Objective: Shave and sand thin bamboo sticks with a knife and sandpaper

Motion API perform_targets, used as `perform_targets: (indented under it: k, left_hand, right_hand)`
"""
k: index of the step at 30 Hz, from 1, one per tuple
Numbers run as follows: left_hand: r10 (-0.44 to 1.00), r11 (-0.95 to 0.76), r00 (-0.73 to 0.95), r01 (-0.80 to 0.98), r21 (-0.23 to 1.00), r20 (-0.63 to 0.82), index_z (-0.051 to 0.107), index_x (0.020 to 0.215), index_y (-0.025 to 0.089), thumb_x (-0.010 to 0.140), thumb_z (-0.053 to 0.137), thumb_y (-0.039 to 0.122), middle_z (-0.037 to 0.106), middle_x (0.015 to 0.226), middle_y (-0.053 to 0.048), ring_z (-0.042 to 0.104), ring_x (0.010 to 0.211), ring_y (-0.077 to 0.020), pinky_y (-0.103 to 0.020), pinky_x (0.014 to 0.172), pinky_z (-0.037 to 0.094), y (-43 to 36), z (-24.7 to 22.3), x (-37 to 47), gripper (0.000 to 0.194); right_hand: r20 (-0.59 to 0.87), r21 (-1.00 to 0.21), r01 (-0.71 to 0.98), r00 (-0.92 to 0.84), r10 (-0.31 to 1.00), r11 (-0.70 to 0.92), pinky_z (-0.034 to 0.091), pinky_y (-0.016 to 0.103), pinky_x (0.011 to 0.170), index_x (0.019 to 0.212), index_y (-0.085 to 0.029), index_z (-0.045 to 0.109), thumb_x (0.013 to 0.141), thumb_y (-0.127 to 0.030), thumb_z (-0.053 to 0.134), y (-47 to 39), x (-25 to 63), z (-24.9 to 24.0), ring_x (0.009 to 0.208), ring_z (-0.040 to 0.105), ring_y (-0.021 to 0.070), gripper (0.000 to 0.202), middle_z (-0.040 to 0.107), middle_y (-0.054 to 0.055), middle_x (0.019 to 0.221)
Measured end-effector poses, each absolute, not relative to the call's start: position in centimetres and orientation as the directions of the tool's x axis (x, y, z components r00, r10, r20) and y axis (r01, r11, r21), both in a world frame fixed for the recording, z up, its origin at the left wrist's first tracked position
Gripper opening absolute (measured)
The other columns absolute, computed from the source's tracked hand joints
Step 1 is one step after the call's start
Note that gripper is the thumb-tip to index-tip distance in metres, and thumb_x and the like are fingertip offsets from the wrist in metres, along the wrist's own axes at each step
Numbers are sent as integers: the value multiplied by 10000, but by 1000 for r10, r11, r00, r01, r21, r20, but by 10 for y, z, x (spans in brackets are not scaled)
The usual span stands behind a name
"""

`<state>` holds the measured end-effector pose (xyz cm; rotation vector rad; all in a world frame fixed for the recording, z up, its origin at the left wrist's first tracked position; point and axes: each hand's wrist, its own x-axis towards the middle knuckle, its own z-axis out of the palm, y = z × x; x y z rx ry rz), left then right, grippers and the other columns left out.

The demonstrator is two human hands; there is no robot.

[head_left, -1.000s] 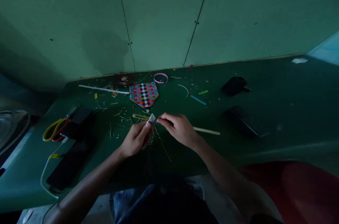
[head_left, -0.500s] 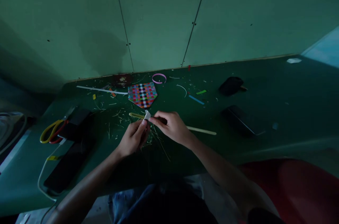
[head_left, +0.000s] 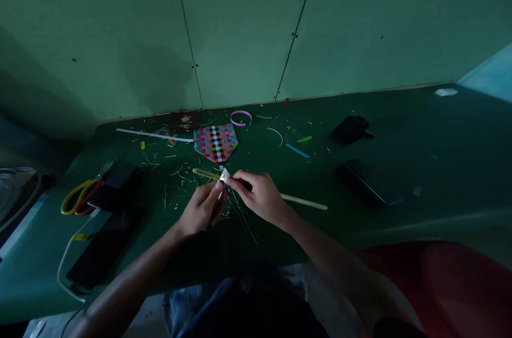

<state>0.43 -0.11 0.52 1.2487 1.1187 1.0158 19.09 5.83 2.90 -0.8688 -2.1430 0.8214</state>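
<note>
My left hand [head_left: 203, 206] is closed, thumb and fingers pinching a small white piece [head_left: 224, 175] that looks flat or folded; its kind is unclear. On the other side of it, my right hand [head_left: 260, 193] is closed too, its thumb and fingertips on the same piece. A long pale stick [head_left: 304, 201] runs behind both hands, its middle hidden. Just beyond the fingers lies a colourful woven checkered piece [head_left: 216, 142] with a pointed lower end. From its left side a long white strip [head_left: 154, 136] stretches out.
Thin shavings and scraps litter the green table [head_left: 400, 151]. A pink loop [head_left: 240, 118], a blue strip [head_left: 297, 150] and a green strip [head_left: 305, 139] lie farther back. Scissors [head_left: 78, 196] and dark devices with a cable are at left. A phone [head_left: 366, 183] and a black pouch-like thing [head_left: 350, 130] sit at right.
The white piece between my fingers has turned slightly and looks brighter. Both hands stay nearly in place, and the stick behind them has shifted very slightly.
</note>
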Motion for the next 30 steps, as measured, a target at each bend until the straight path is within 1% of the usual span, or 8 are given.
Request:
perform_targets:
  k: [5,12,17,20,23,25,27,30]
  left_hand:
    - [984,41,172,29,999,-46,544,797,179,1043,425,618,511,472,46,396,312,-76,-186,331,260,-1,4,4,517]
    - [983,6,182,41,999,-13,544,797,178,1051,422,602,511,469,43,399,324,-76,-193,358,269,-2,7,1,509]
    - [984,9,179,56,998,-19,552,808,178,1043,442,601,515,472,44,394,321,-75,-194,356,261,-4,11,0,497]
    - [992,-7,125,45,999,1,552,810,178,1044,455,588,528,503,41,414,341,-77,-192,355,287,-1,13,-10,482]
    - [999,-38,-28,-33,999,37,559,846,184,1035,485,582,533,537,46,438,351,-84,-198,348,330,7,15,-26,447]
    - [994,-60,-100,-68,996,53,564,865,186,1030,498,581,527,542,51,439,348,-84,-200,349,342,11,16,-32,433]
    - [991,-82,-109,-77,994,73,560,857,188,1036,483,582,522,537,50,440,348,-84,-200,354,350,10,15,-31,439]
    - [995,-98,-16,-27,995,97,550,818,188,1052,440,580,515,507,45,424,340,-85,-200,348,323,4,13,-18,469]
  right_hand:
    - [386,-707,390,-485,784,590,316,271,530,796,-191,695,1052,-509,545,57,191,24,511,502,102,435,660,-4,639]
    - [444,-590,539,-405,799,601,266,288,508,615,-199,570,1026,-627,521,57,190,22,454,411,92,596,564,-18,531]
    - [485,-504,590,-412,772,631,251,295,520,592,-197,552,1019,-644,527,57,192,21,447,428,95,620,548,-14,506]
    - [472,-499,591,-427,771,633,242,301,512,588,-201,536,1015,-656,529,61,200,21,441,410,99,624,524,-16,493]
    - [454,-540,568,-425,784,621,247,299,500,598,-206,540,1012,-679,515,66,210,21,443,410,104,629,512,-16,493]
    - [438,-558,550,-441,784,621,252,296,499,623,-205,566,1021,-656,519,69,214,22,450,422,107,603,517,-16,502]
    - [413,-570,531,-475,777,627,258,293,503,686,-200,620,1037,-604,528,69,214,22,460,439,108,543,545,-15,527]
    - [367,-603,477,-545,754,639,295,284,525,876,-190,704,1068,-481,531,69,210,23,505,510,113,390,640,1,638]
